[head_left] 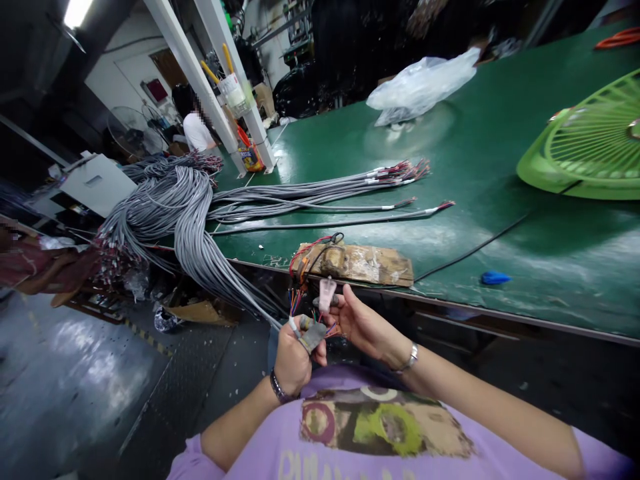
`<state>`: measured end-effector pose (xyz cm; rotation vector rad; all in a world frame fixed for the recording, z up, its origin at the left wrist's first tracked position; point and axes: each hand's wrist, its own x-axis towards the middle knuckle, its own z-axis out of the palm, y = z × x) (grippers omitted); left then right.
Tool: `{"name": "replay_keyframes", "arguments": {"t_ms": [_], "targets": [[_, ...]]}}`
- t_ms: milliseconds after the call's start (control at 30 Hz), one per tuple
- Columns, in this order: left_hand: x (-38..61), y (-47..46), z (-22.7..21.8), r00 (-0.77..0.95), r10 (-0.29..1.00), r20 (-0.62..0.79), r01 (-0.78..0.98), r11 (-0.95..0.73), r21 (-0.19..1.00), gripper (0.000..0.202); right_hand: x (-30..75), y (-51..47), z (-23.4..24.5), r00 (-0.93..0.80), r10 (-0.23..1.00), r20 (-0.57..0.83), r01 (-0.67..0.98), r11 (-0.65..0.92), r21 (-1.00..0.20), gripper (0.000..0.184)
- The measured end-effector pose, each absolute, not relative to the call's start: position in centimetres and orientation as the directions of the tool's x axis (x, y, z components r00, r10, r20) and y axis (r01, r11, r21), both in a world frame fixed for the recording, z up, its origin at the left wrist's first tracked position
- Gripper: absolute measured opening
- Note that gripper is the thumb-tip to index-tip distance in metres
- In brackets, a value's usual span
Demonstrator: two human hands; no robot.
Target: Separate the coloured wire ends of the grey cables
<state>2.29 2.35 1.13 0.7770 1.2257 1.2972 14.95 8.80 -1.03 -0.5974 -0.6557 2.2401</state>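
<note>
My left hand [295, 357] is closed around the end of a grey cable [273, 322], its thumb wrapped in a grey cover. From the cable end fan out thin coloured wires [296, 303]. Close beside it, my right hand [357, 323] has its thumb raised apart from the fingers. Its fingertips are by the orange and purple wires [334, 329]; whether they touch is unclear. At these fingertips sits a pale pink piece [327, 293], perhaps a finger cover. Just beyond lies a worn board [373, 263] with red and black leads at the bench edge.
Grey cables [193, 213] lie heaped on the green bench [480, 253], some hanging over its edge. A green fan [590, 147], a plastic bag [425, 83] and a blue piece [495, 277] rest there too. White posts [233, 87] rise behind. Two people are at left.
</note>
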Motion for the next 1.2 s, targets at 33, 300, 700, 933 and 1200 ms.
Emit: {"name": "replay_keyframes", "arguments": {"t_ms": [33, 300, 700, 933, 1200], "targets": [[2.2, 2.1, 0.9, -0.170, 0.962, -0.216, -0.262, 0.167, 0.951, 0.035, 15.3, 8.5, -1.2, -0.650, 0.732, -0.205, -0.476, -0.602, -0.641, 0.050], [1.6, 1.5, -0.6, -0.202, 0.967, -0.158, -0.102, 0.139, 0.985, 0.032, 16.2, 6.3, -1.0, -0.505, 0.861, -0.067, -0.222, -0.205, -0.953, 0.028], [1.3, 1.7, 0.3, -0.219, 0.950, -0.225, -0.225, 0.175, 0.958, 0.026, 15.8, 6.3, -1.8, -0.541, 0.840, -0.028, -0.145, -0.126, -0.981, 0.033], [1.3, 1.9, 0.5, -0.223, 0.944, -0.242, -0.329, 0.161, 0.931, 0.017, 15.9, 6.4, -1.2, -0.590, 0.806, -0.042, -0.125, -0.143, -0.982, 0.031], [1.4, 1.4, -0.1, -0.189, 0.961, -0.202, -0.246, 0.153, 0.957, 0.022, 15.0, 6.3, -0.5, -0.537, 0.844, -0.005, -0.189, -0.125, -0.974, 0.026]]}}
